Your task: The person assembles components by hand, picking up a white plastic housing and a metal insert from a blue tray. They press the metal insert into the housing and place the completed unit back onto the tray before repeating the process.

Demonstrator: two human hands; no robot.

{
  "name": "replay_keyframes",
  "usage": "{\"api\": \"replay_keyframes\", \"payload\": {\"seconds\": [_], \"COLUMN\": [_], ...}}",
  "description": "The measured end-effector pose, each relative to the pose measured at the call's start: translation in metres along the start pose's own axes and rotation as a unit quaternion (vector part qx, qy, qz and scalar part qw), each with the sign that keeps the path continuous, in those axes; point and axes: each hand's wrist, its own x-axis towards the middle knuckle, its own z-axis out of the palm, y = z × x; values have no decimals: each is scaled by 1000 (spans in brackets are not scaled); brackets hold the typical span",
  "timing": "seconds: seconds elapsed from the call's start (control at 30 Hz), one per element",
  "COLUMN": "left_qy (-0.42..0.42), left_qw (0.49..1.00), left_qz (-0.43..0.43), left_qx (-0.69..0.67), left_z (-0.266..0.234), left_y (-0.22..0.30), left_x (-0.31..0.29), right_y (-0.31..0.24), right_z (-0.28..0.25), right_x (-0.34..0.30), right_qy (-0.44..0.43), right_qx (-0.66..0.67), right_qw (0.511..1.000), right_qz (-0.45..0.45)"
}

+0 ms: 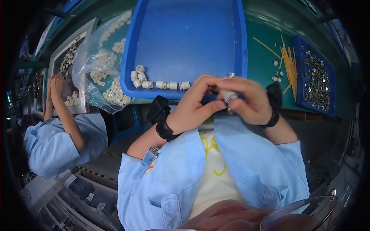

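Note:
Close to my chest, at the tray's near edge, both hands are together around a small white cylindrical part [229, 95]. It has a metallic-looking end. My right hand [252, 101] is closed on it, thumb below and fingers curled over the top. My left hand [192, 107] is also closed. Its thumb tip reaches the part, while its curled fingers meet the right fingers; what they hold, if anything, is hidden. Similar white cylinders [162, 85] lie in a row along the near side of the blue tray [127, 69], with several heaped at its near-left corner.
Left of the tray, a clear plastic bag [86, 65] lies by piles of small white parts [115, 92]. A co-worker's hands [56, 84] are over a framed tray further left. To the right are thin tan sticks [291, 69] and a blue bin [318, 82] of small metal parts.

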Motion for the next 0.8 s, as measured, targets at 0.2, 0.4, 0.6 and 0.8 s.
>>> {"api": "replay_keyframes", "payload": {"seconds": [0.2, 0.4, 0.6, 0.8], "left_qy": [44, 64, 32, -12], "left_qw": [956, 892, 863, 861], "left_qz": [22, 17, -49, -82], "left_qx": [290, 447, 501, 501], "left_z": [-28, -53, -51, -59], "left_y": [15, 12, 14, 10], "left_x": [7, 12, 16, 29], "right_y": [26, 125, 248, 351], "right_z": [-85, -174, -234, -279], "right_x": [58, 150, 232, 274], "right_qy": [117, 140, 243, 240], "right_qx": [86, -80, -240, -496], "right_qw": [970, 942, 890, 785], "right_qz": [194, 294, 304, 283]}}
